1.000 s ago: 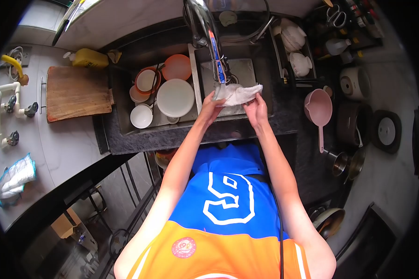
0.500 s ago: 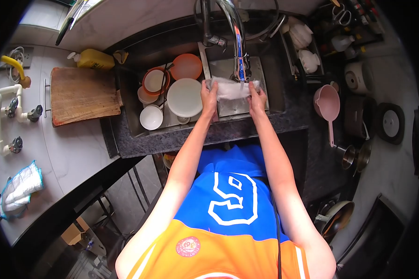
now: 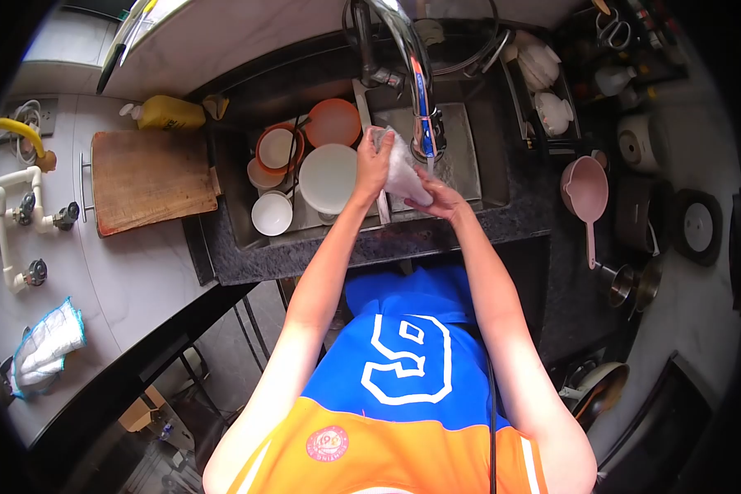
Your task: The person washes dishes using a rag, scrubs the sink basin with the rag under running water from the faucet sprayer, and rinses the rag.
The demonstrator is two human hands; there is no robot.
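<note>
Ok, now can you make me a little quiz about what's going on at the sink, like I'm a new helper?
1. True or false: the left hand touches the white cloth, but the right hand is not touching it.

2. Which of these lies nearest the yellow bottle?
a) the scissors
b) the wooden board
c) the white teapots

3. Fill in the missing colour: the long-handled pan to the right of the sink is ____.

Key: 1. False, the fingers of both hands are on it. 2. b. 3. Pink.
</note>
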